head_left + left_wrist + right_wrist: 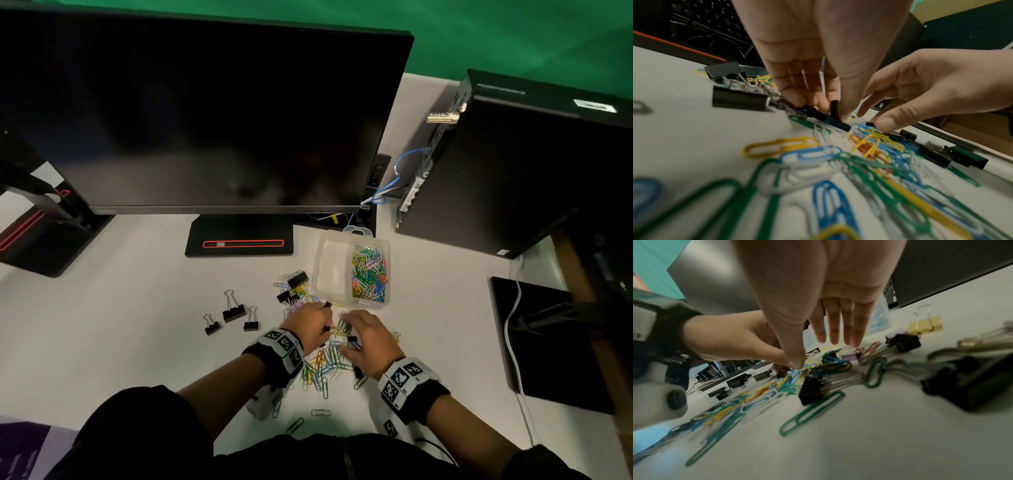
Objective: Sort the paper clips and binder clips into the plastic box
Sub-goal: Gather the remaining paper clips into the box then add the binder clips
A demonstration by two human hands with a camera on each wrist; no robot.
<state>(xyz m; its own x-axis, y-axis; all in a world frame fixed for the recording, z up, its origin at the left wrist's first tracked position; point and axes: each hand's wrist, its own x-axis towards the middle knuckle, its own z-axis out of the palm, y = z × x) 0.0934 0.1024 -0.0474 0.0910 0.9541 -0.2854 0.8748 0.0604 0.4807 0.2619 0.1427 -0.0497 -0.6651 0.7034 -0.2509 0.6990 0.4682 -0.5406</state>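
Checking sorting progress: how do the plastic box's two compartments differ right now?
The plastic box has a right compartment heaped with coloured paper clips, while the left compartment holds nothing visible. The right one looks narrower; the left looks wider. Both are clear-walled and sit open, no lid in view.

Left hand (807, 68) pinches a black binder clip (835, 110) among paper clips (869, 146).

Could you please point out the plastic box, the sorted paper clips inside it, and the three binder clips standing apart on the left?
plastic box (330, 263), head view, bare floor of its left compartment.
sorted paper clips (370, 274), head view, middle of the heap.
three binder clips (234, 313), head view, black body of the middle clip.
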